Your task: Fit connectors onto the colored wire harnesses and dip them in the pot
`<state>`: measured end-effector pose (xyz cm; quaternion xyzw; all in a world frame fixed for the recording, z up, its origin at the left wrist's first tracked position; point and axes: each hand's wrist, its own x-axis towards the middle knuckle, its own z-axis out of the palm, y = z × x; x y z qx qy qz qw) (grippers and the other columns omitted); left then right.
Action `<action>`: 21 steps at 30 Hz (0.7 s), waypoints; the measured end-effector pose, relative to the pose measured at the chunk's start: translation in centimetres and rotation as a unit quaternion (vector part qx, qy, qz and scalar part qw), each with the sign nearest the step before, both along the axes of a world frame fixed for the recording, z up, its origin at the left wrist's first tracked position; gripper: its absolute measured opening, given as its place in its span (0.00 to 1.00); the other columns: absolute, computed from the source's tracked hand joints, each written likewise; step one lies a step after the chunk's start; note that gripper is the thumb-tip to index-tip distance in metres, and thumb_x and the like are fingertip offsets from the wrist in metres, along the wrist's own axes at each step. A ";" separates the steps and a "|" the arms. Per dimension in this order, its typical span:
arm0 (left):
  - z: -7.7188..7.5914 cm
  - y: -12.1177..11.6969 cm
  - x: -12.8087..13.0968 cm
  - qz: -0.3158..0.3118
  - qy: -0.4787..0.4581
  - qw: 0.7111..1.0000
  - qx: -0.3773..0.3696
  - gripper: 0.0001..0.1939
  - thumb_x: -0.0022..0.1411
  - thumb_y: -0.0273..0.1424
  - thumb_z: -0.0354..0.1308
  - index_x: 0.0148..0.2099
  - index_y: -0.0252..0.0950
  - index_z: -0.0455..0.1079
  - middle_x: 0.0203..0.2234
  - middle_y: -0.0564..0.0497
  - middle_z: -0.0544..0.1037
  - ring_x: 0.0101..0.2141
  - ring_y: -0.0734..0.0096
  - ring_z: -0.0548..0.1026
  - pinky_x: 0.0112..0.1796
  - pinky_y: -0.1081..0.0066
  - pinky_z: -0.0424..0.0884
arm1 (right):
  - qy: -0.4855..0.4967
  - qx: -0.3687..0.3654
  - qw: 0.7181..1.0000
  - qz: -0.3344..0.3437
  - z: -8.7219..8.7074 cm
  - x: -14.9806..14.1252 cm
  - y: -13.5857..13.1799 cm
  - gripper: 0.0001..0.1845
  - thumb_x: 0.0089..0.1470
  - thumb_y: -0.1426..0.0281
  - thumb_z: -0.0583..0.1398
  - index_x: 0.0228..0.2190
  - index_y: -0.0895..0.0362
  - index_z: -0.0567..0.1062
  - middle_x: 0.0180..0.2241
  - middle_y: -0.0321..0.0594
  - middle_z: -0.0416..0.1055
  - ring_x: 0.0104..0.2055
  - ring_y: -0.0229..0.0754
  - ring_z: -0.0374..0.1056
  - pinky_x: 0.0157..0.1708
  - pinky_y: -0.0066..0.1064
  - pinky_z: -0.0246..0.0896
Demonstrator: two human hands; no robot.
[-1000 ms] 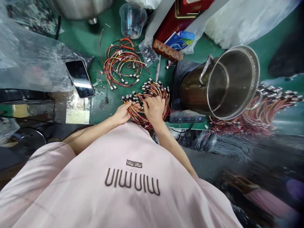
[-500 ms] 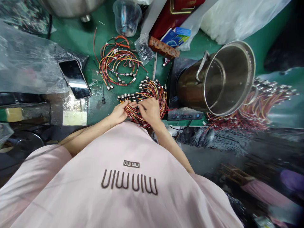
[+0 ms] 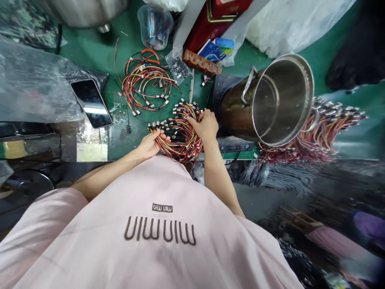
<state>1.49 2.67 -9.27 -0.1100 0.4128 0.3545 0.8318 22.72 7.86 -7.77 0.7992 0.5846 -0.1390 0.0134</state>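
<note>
A curved bundle of red, yellow, black and white wires with metal connectors [image 3: 186,140] lies at the bench's front edge, close to my shirt. My left hand [image 3: 151,143] is closed around the bundle's left end, thumb on top, just below a row of connector ends. On the bundle's upper right side, my right hand [image 3: 207,126] has its thumb and fingers curled on some of the wires; its fingertips are partly hidden. Beyond the bundle lies a loose coil of similar wires [image 3: 144,86], with orange-handled pliers [image 3: 151,56] at its top.
A large steel pot [image 3: 240,110] stands tilted in view on a black hotplate [image 3: 234,145] to the right. Past it lies another heap of wires [image 3: 319,132]. A phone [image 3: 92,103] rests at left. Behind are a clear plastic cup [image 3: 155,28] and a brown block [image 3: 202,62].
My right hand has moved right and away from me, from the middle of the bundle to its upper right side. My left hand keeps its hold. The view has shifted slightly.
</note>
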 end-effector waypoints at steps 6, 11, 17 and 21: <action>0.2 0.0 0.1 0.007 -0.006 1.000 -0.007 0.10 0.65 0.28 0.53 0.31 0.31 0.69 0.19 0.52 0.72 0.26 0.71 0.76 0.38 0.66 0.75 | 0.042 -0.051 0.998 0.010 -0.8 0.5 0.6 0.13 0.47 0.61 0.64 0.27 0.59 0.73 0.35 0.46 0.69 0.35 0.45 0.66 0.37 0.38 0.61; 0.3 0.0 0.1 0.014 -0.006 1.000 -0.005 0.12 0.67 0.28 0.49 0.31 0.31 0.68 0.18 0.53 0.72 0.25 0.72 0.75 0.39 0.66 0.74 | 0.073 0.051 0.995 0.043 -1.2 0.8 0.1 0.08 0.50 0.66 0.62 0.25 0.58 0.73 0.35 0.45 0.70 0.40 0.48 0.65 0.43 0.41 0.61; 0.0 -0.1 0.2 0.015 -0.021 1.000 0.002 0.12 0.67 0.28 0.50 0.31 0.31 0.69 0.19 0.53 0.71 0.25 0.72 0.75 0.42 0.64 0.73 | 0.119 0.205 0.966 0.105 -1.3 0.1 -1.8 0.10 0.56 0.63 0.58 0.29 0.55 0.75 0.39 0.43 0.74 0.48 0.48 0.64 0.50 0.44 0.59; -0.2 -0.1 0.2 0.018 -0.025 1.000 0.003 0.14 0.68 0.28 0.47 0.31 0.30 0.69 0.19 0.53 0.72 0.26 0.72 0.75 0.41 0.65 0.73 | 0.149 0.203 0.962 0.102 -1.1 -0.4 -2.4 0.14 0.60 0.61 0.55 0.31 0.55 0.74 0.33 0.41 0.74 0.41 0.44 0.66 0.46 0.39 0.61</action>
